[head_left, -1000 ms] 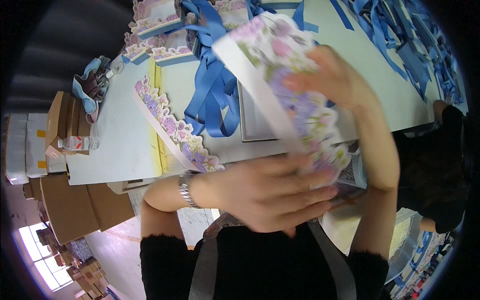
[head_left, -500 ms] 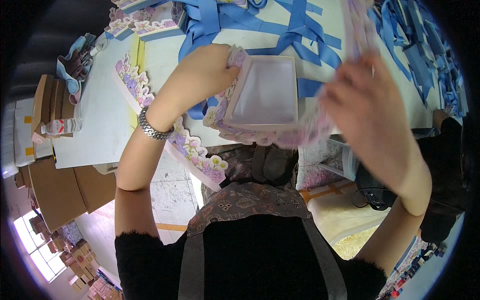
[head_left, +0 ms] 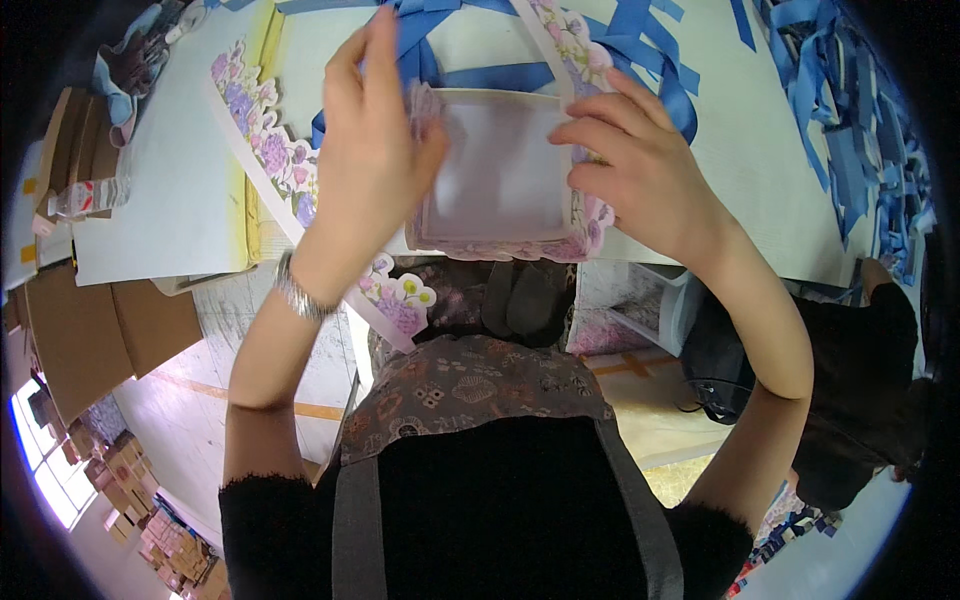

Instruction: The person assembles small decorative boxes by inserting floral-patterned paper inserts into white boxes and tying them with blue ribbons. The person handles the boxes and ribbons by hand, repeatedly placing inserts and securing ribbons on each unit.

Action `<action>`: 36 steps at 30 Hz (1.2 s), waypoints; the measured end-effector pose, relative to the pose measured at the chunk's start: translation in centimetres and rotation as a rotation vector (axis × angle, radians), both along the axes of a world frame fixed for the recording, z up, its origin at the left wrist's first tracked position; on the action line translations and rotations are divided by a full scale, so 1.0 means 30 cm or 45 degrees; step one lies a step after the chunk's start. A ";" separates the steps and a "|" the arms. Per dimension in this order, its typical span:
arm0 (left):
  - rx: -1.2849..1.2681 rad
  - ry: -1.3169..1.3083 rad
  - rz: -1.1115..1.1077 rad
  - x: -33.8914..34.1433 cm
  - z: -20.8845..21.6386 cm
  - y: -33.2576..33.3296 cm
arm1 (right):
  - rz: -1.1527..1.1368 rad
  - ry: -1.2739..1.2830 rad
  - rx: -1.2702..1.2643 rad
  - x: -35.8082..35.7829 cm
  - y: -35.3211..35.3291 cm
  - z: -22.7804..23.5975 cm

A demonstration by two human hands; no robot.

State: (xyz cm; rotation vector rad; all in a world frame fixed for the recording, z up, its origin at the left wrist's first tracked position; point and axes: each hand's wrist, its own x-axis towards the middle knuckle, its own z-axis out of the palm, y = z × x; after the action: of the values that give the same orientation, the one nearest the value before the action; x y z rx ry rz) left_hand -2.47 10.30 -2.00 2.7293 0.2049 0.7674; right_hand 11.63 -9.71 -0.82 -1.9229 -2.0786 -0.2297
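Note:
A shallow box (head_left: pixel 500 170) with a pale, plain inside lies on the table's near edge in front of me. Scalloped flower-printed paper trim (head_left: pixel 545 247) runs along its near side. A loose length of the same floral strip (head_left: pixel 572 50) rises past the far right corner. My right hand (head_left: pixel 650 165) has its fingers bent over this strip at the box's right wall. At the left wall is my left hand (head_left: pixel 370 150), slightly blurred, its fingers stretched upward and its thumb apart. Another floral strip (head_left: pixel 270 150) lies to the left, passing under my left wrist.
Blue ribbons (head_left: pixel 500 75) lie behind the box, and a large heap of them (head_left: pixel 850 130) is at the right. A yellow strip (head_left: pixel 255 190), a plastic bottle (head_left: pixel 90 197) and cardboard boxes (head_left: pixel 90 340) are leftward. Another person (head_left: pixel 850 370) is at the right.
My right hand has come left onto the box's right side, bringing the strip along that wall. My left hand has loosened from the left trim, its fingers now stretched upward.

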 end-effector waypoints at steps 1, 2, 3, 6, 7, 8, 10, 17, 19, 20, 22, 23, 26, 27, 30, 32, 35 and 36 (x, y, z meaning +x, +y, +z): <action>0.132 -0.119 -0.125 -0.009 0.015 -0.019 | -0.022 -0.009 -0.030 0.001 0.001 -0.003; 0.167 0.011 -0.277 -0.036 0.033 -0.074 | -0.046 -0.018 -0.060 0.003 0.002 -0.001; 0.186 0.147 -0.422 -0.072 0.060 -0.131 | -0.051 -0.020 -0.098 -0.001 0.006 0.011; 0.291 0.523 -0.550 -0.134 0.002 -0.251 | 0.093 0.080 -0.218 -0.022 0.053 0.050; 0.262 0.516 -0.534 -0.124 -0.010 -0.244 | 0.119 0.063 -0.248 -0.028 0.055 0.051; 0.233 0.510 -0.517 -0.120 -0.019 -0.241 | 0.147 0.045 -0.276 -0.036 0.056 0.052; 0.244 0.439 -0.509 -0.131 -0.033 -0.248 | 0.171 0.029 -0.377 -0.047 0.060 0.056; 0.348 0.377 -0.551 -0.121 -0.057 -0.255 | -0.085 0.002 -0.352 -0.024 0.061 0.169; 0.279 0.451 -0.580 -0.125 -0.047 -0.248 | -0.350 0.024 0.003 0.014 0.108 0.211; 0.293 0.472 -0.608 -0.120 -0.043 -0.244 | -0.390 0.081 0.060 0.037 0.149 0.192; 0.292 0.469 -0.639 -0.122 -0.047 -0.256 | -0.633 0.252 -0.231 0.085 0.194 0.100; 0.261 0.460 -0.593 -0.120 -0.055 -0.262 | -0.731 0.343 -0.377 0.097 0.208 0.072; 0.195 0.533 -0.484 -0.102 -0.054 -0.278 | -0.668 0.343 -0.722 0.091 0.247 0.130; 0.176 0.577 -0.485 -0.105 -0.051 -0.286 | -0.623 0.356 -0.746 0.096 0.234 0.119; 0.108 0.552 -0.546 -0.110 -0.047 -0.287 | -0.647 0.295 -0.925 0.095 0.223 0.084; 0.112 0.566 -0.605 -0.107 -0.038 -0.280 | -0.744 0.149 -0.858 0.066 0.204 0.048; 0.059 0.626 -0.638 -0.088 -0.016 -0.266 | -0.627 -0.247 -0.682 0.014 0.156 0.001; 0.043 0.653 -0.654 -0.087 -0.010 -0.263 | -0.612 -0.273 -0.594 0.018 0.141 0.001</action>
State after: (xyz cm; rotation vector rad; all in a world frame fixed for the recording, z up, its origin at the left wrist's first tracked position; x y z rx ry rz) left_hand -5.09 2.42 -2.29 2.7657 -0.3947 -0.0706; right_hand 12.18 -5.48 -0.80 -2.7824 -1.8754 -0.0516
